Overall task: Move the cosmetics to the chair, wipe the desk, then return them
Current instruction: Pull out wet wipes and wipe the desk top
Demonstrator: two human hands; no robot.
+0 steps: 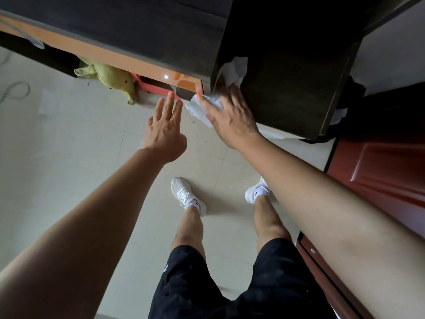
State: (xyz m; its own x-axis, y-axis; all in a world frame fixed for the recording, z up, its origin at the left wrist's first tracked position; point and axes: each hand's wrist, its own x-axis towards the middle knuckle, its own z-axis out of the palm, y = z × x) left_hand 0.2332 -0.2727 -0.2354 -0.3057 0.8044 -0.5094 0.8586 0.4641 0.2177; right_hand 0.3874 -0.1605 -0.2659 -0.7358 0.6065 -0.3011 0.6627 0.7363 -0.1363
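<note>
The floor (69,157) is laid with pale square tiles. A dark wood-grain bench (138,26) with an orange front panel (92,50) is seen along the top. Beneath it, a yellow-green plush toy (108,77) is slumped beside a red plastic item (156,88). A reddish-brown panelled door (379,171) is set at the right, and a white wall (391,54) is seen at the upper right. A thin cable (16,88) is looped on the floor at far left.

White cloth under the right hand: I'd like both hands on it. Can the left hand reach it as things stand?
Probably yes: the left hand is open, its fingertips close beside the white cloth, with nothing between them.
</note>
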